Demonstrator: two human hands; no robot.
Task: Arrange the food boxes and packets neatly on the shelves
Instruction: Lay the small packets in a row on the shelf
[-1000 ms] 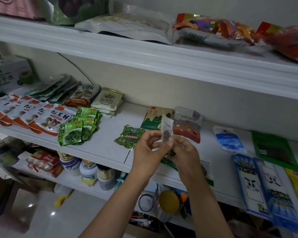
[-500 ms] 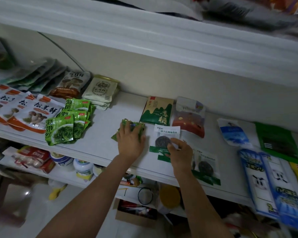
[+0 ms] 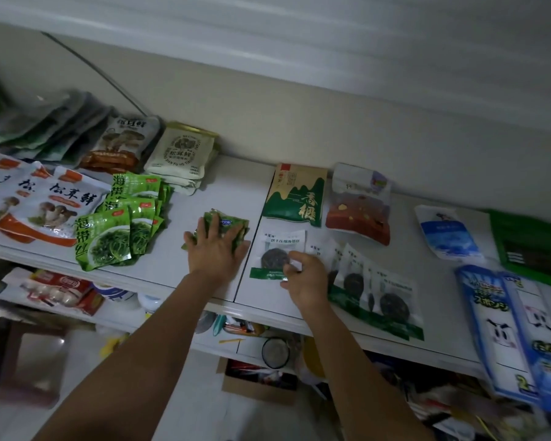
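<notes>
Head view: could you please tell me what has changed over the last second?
The white packet, held up by both hands, went down onto the shelf; the right hand still holds its edge. The left hand let go and now presses flat on the small green packets. The rest stayed put.

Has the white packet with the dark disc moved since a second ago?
Yes. The white packet came down from mid-air onto the shelf, just in front of the green mountain-print packet; right hand grips its edge.
</notes>
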